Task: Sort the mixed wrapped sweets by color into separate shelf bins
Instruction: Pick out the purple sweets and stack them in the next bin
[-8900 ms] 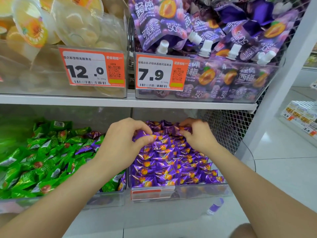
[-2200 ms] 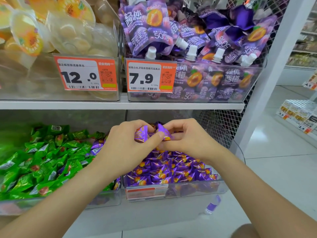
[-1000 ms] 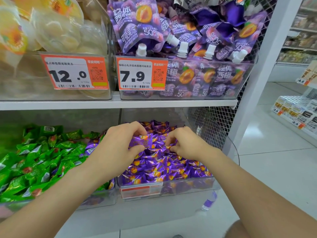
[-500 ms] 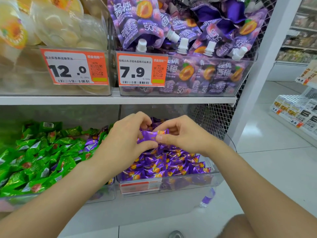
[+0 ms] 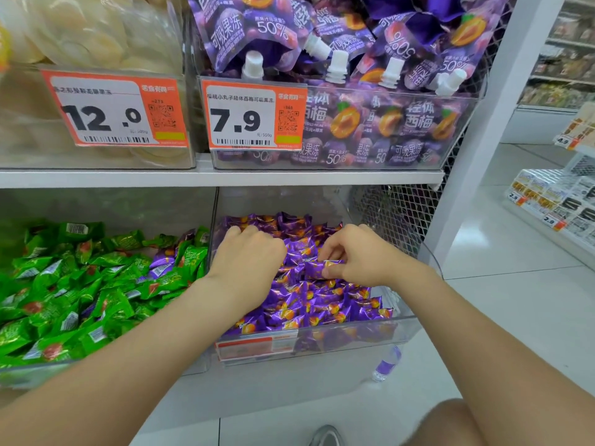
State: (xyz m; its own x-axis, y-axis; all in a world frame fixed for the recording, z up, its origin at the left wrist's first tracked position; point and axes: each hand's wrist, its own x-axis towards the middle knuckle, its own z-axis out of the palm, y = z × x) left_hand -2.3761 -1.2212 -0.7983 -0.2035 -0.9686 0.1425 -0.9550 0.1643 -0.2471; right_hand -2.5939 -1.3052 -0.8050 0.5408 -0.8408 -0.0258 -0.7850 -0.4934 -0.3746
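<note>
On the lower shelf a clear bin (image 5: 399, 333) holds a heap of purple wrapped sweets (image 5: 322, 304). The bin to its left (image 5: 38, 371) is full of green wrapped sweets (image 5: 74, 294), with a few purple sweets (image 5: 162, 263) mixed in near its right side. My left hand (image 5: 249, 262) lies palm down on the purple heap, fingers curled into the sweets; what it grips is hidden. My right hand (image 5: 357, 255) pinches one purple sweet (image 5: 322, 268) between thumb and fingers, low over the heap.
The upper shelf (image 5: 225, 178) carries a bin of purple spouted pouches (image 5: 354, 123) and a bin of pale jelly cups (image 5: 96, 33), each with an orange price tag. A wire mesh panel (image 5: 396, 214) and white post (image 5: 483, 123) close the right side. One purple pouch (image 5: 386, 365) lies on the floor.
Both hands have dropped from holding a purple sweet up between them down onto the purple heap. My left hand let go and now rests on the pile.
</note>
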